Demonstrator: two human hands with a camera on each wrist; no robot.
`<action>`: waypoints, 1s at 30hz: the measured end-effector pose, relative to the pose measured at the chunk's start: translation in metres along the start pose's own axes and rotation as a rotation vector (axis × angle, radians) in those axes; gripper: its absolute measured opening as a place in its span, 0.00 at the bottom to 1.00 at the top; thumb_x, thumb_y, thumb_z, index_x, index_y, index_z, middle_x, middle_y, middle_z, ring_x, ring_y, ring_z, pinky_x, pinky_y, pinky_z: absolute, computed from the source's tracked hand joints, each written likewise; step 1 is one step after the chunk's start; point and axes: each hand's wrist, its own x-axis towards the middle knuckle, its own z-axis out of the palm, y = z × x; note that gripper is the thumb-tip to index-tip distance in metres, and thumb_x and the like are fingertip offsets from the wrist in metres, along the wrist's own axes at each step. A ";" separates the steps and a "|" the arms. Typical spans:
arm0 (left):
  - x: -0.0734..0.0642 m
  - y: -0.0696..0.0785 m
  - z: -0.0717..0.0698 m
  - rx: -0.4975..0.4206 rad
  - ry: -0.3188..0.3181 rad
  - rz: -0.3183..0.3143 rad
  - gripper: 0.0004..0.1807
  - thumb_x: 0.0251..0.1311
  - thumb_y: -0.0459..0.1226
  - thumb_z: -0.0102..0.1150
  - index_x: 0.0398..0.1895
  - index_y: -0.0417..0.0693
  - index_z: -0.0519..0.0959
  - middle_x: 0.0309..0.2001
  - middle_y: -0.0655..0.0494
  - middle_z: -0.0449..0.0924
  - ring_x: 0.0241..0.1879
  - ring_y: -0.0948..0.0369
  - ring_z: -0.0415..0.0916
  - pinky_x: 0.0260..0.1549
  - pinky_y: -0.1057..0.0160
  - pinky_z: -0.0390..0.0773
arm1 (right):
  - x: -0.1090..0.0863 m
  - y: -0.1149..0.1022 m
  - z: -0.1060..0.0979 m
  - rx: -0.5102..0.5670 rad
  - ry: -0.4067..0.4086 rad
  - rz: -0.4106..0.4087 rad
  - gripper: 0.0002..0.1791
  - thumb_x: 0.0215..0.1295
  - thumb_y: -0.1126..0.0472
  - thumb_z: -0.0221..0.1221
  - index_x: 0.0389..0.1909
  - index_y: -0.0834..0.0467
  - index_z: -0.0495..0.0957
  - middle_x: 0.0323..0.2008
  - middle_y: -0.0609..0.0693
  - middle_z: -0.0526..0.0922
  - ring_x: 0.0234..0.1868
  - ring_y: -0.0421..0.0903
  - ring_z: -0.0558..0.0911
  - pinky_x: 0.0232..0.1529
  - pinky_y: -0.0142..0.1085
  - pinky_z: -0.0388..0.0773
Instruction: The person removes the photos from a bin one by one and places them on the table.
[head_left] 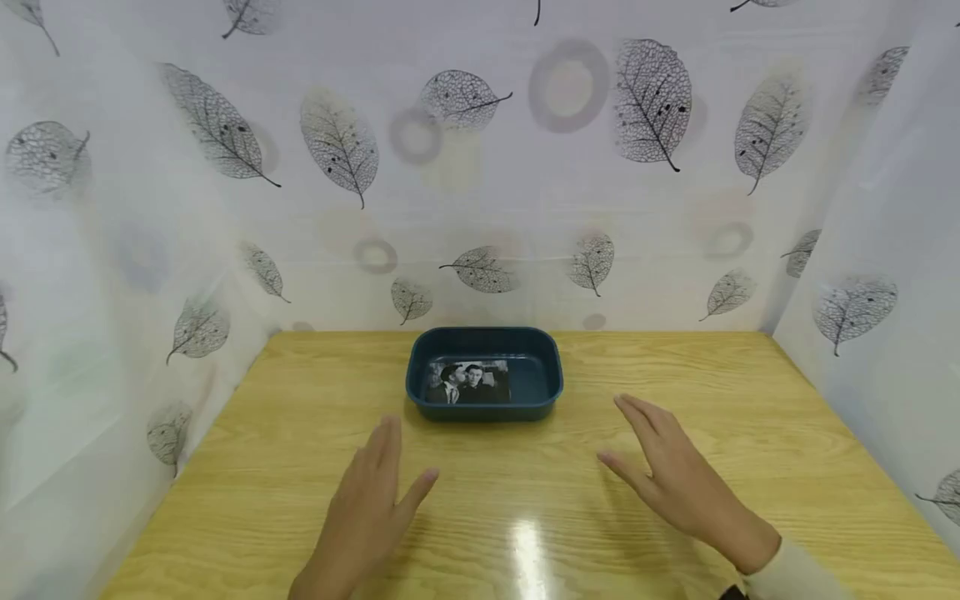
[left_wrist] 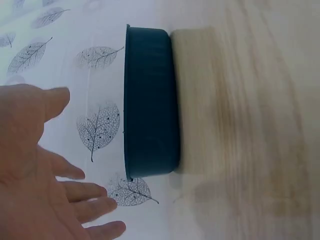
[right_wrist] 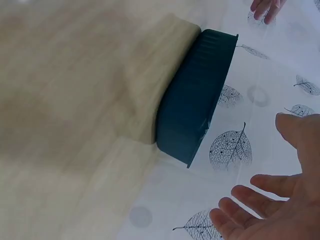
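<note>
Toward the back of the table, a dark teal rectangular basin [head_left: 536,411] stands upright. A black-and-white photo print [head_left: 472,383] showing two people lies inside it, toward its left. My left hand [head_left: 365,504] is in front of the basin on the left, fingers extended and thumb spread, holding nothing. On the other side, my right hand [head_left: 678,475] is raised with straight fingers and thumb apart, also holding nothing. Both hands are apart from the basin. In the left wrist view the basin [left_wrist: 151,102] shows its outer wall, as does the basin [right_wrist: 192,95] in the right wrist view.
The light wood-grain table [head_left: 247,442] extends around the basin and beneath both hands. A pale curtain [head_left: 510,192] printed with leaves and rings closes off the back and both sides. Light reflects off the table [head_left: 528,542] near the front.
</note>
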 end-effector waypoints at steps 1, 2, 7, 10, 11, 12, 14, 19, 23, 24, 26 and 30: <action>0.005 -0.002 -0.002 -0.031 -0.008 -0.005 0.49 0.73 0.63 0.44 0.79 0.34 0.48 0.78 0.36 0.49 0.75 0.39 0.53 0.69 0.37 0.58 | 0.011 0.001 0.000 0.037 -0.010 0.007 0.40 0.72 0.51 0.62 0.75 0.67 0.59 0.70 0.64 0.66 0.68 0.63 0.67 0.60 0.61 0.69; 0.011 -0.004 -0.004 -0.062 -0.012 -0.007 0.49 0.73 0.62 0.44 0.79 0.33 0.48 0.78 0.35 0.49 0.75 0.38 0.53 0.68 0.37 0.58 | 0.022 0.002 0.000 0.069 -0.021 0.015 0.38 0.72 0.50 0.61 0.74 0.67 0.61 0.69 0.64 0.67 0.67 0.63 0.68 0.60 0.61 0.70; 0.042 -0.010 -0.011 -0.213 -0.066 -0.047 0.49 0.74 0.60 0.45 0.79 0.32 0.45 0.78 0.33 0.48 0.75 0.37 0.50 0.70 0.37 0.55 | 0.078 0.007 0.005 0.213 -0.084 0.049 0.33 0.74 0.50 0.60 0.70 0.66 0.66 0.64 0.64 0.72 0.61 0.60 0.74 0.57 0.57 0.74; 0.059 -0.012 -0.013 -0.272 -0.090 -0.082 0.48 0.75 0.59 0.46 0.79 0.32 0.45 0.77 0.32 0.49 0.75 0.36 0.50 0.69 0.35 0.55 | 0.106 0.006 0.012 0.246 -0.127 0.055 0.34 0.72 0.51 0.62 0.70 0.67 0.66 0.64 0.65 0.72 0.59 0.61 0.76 0.55 0.55 0.76; 0.064 -0.013 -0.014 -0.284 -0.095 -0.090 0.47 0.75 0.58 0.46 0.79 0.32 0.46 0.77 0.31 0.50 0.75 0.36 0.50 0.69 0.35 0.55 | 0.114 0.005 0.015 0.249 -0.137 0.054 0.34 0.72 0.52 0.63 0.70 0.68 0.67 0.64 0.66 0.72 0.58 0.61 0.77 0.54 0.55 0.77; 0.069 -0.013 -0.014 -0.291 -0.093 -0.095 0.47 0.75 0.57 0.48 0.79 0.31 0.47 0.76 0.30 0.51 0.75 0.35 0.51 0.69 0.34 0.56 | 0.122 0.004 0.019 0.250 -0.150 0.049 0.34 0.71 0.53 0.63 0.70 0.68 0.66 0.63 0.66 0.73 0.57 0.61 0.77 0.54 0.54 0.77; 0.079 -0.015 -0.014 -0.300 -0.091 -0.103 0.45 0.75 0.54 0.50 0.79 0.31 0.48 0.75 0.29 0.53 0.74 0.35 0.53 0.67 0.34 0.58 | 0.136 0.000 0.026 0.248 -0.174 0.043 0.34 0.70 0.53 0.64 0.69 0.69 0.67 0.62 0.67 0.73 0.56 0.60 0.78 0.53 0.53 0.78; 0.098 -0.022 -0.009 -0.327 -0.098 -0.148 0.44 0.74 0.51 0.54 0.79 0.32 0.49 0.74 0.28 0.57 0.70 0.35 0.61 0.63 0.34 0.65 | 0.161 -0.009 0.044 0.231 -0.246 0.024 0.35 0.69 0.54 0.65 0.68 0.70 0.68 0.60 0.67 0.75 0.55 0.60 0.78 0.55 0.52 0.77; 0.111 -0.024 -0.001 -0.406 -0.120 -0.205 0.45 0.72 0.48 0.58 0.79 0.34 0.48 0.73 0.29 0.58 0.68 0.36 0.65 0.63 0.36 0.67 | 0.177 -0.015 0.058 0.191 -0.310 0.040 0.36 0.67 0.53 0.67 0.67 0.71 0.68 0.60 0.67 0.75 0.59 0.61 0.77 0.58 0.53 0.75; 0.113 -0.024 0.000 -0.415 -0.121 -0.210 0.45 0.71 0.48 0.59 0.79 0.33 0.48 0.73 0.28 0.58 0.68 0.35 0.64 0.63 0.36 0.67 | 0.181 -0.017 0.062 0.177 -0.326 0.049 0.36 0.67 0.53 0.67 0.67 0.71 0.69 0.60 0.67 0.75 0.60 0.61 0.76 0.59 0.53 0.75; 0.116 -0.026 0.004 -0.421 -0.120 -0.212 0.47 0.70 0.47 0.61 0.79 0.32 0.47 0.73 0.27 0.56 0.70 0.34 0.61 0.65 0.36 0.64 | 0.187 -0.020 0.069 0.153 -0.360 0.080 0.37 0.66 0.53 0.68 0.67 0.71 0.69 0.60 0.67 0.75 0.59 0.60 0.77 0.59 0.53 0.75; 0.119 -0.028 0.012 -0.396 -0.112 -0.171 0.48 0.68 0.45 0.64 0.80 0.36 0.49 0.71 0.27 0.59 0.69 0.34 0.57 0.64 0.33 0.62 | 0.195 -0.023 0.086 0.114 -0.423 0.152 0.39 0.63 0.51 0.71 0.68 0.69 0.70 0.60 0.66 0.74 0.59 0.60 0.77 0.59 0.53 0.75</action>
